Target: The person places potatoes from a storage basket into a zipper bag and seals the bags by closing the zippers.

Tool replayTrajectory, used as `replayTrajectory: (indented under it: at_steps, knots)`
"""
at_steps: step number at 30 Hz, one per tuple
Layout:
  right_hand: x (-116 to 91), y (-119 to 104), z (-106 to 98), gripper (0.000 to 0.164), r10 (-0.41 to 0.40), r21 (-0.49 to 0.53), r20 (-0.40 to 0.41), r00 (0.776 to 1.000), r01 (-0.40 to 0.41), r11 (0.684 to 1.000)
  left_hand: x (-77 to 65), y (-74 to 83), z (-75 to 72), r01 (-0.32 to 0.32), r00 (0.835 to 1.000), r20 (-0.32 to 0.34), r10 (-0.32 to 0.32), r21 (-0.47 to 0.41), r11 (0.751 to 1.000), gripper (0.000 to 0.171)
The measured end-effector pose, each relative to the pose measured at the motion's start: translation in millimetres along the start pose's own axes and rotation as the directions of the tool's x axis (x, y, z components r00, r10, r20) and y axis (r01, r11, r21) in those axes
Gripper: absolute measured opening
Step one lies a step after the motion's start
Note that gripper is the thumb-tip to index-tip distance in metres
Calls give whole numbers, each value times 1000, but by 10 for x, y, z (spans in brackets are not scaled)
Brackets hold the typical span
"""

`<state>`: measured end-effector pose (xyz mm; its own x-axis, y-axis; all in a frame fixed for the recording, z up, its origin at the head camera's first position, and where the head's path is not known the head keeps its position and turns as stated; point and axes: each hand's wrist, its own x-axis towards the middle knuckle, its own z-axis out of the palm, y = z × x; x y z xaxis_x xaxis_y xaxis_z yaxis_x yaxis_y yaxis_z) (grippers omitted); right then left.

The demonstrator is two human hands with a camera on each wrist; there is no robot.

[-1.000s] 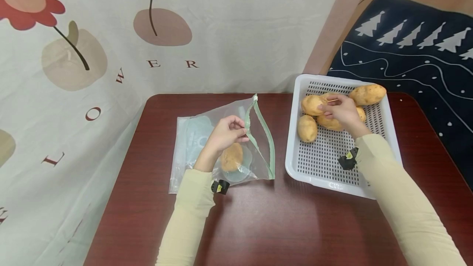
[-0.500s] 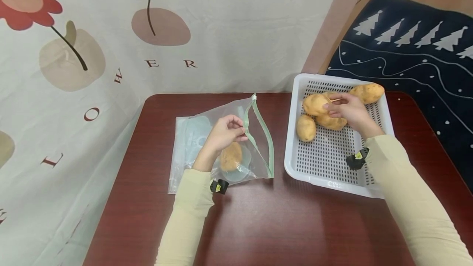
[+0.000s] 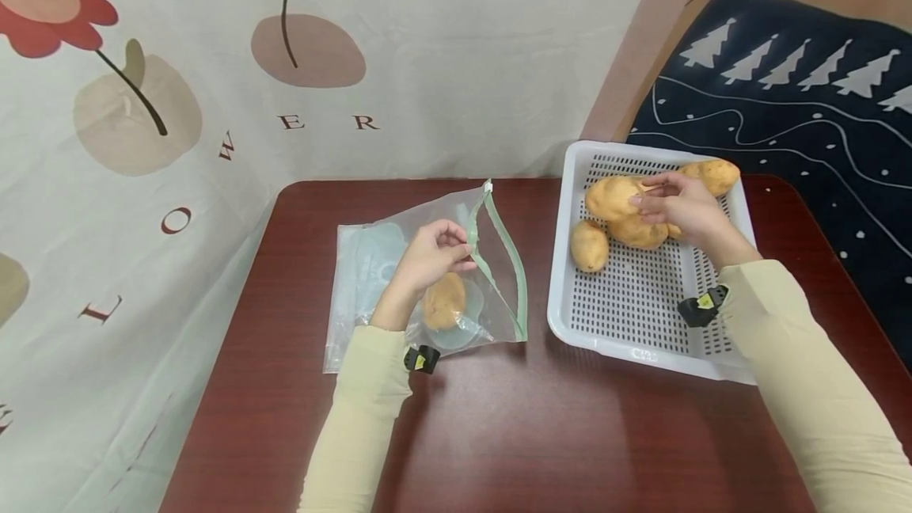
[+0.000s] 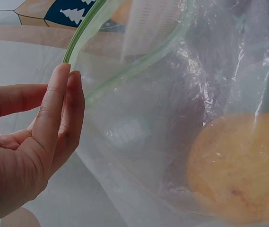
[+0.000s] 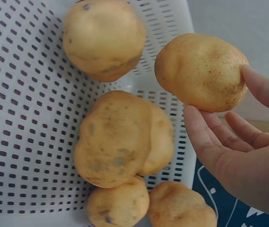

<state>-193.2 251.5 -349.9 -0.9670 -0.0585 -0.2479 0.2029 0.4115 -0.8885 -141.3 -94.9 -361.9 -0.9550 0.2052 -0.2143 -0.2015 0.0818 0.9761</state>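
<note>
My left hand (image 3: 431,256) pinches the green rim of a clear zip bag (image 3: 388,228) between thumb and fingers, and the bag's mouth gapes toward the right. Inside the bag lies one potato (image 3: 445,303), large in the left wrist view as a yellow potato (image 4: 238,165) behind plastic. Over the white basket, my right hand (image 3: 687,212) grips a potato (image 5: 203,71) by its end, thumb on one side and fingertips below. That potato is raised above the others. Below and beside it, several more potatoes (image 5: 113,142) rest in the basket (image 5: 16,123), some overlapping.
The basket's white rim (image 3: 559,275) stands right of the bag, with a strip of dark red table (image 3: 499,418) between them. Behind the table hangs a pale printed cloth (image 3: 463,85). A navy cloth with trees (image 3: 784,133) is at right.
The right hand has drawn slightly to the right, and the potato in its fingers has come up off the others. The left hand and bag stay nearly in place.
</note>
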Motion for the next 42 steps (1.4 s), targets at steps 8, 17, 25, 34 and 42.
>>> replayTrajectory:
  at_steps: [8, 17, 25, 34, 42]
  knots:
    - [-33, -72, -1, 53, -21, 27, -8, 1000, 21, 999, -5, 6, 0, 7, 1000, 1, -7, 1, 1000, 11]
    - [-74, -180, 40, 58, -21, 57, 42, 999, 18, 998, 5, 4, -8, 4, 1000, 1, -4, -9, 1000, 11]
    - [-123, -317, 103, 56, -18, 63, 75, 997, 13, 998, 8, 19, -13, 9, 1000, -6, -9, -11, 1000, 11]
    - [-166, -446, 212, 51, -66, 71, 131, 989, 57, 996, -4, 47, -12, 0, 1000, -14, 0, 4, 1000, 12]
    - [-180, -524, 318, 45, -91, 76, 168, 982, 79, 994, -19, 55, -13, 6, 1000, -20, -6, 22, 1000, 16]
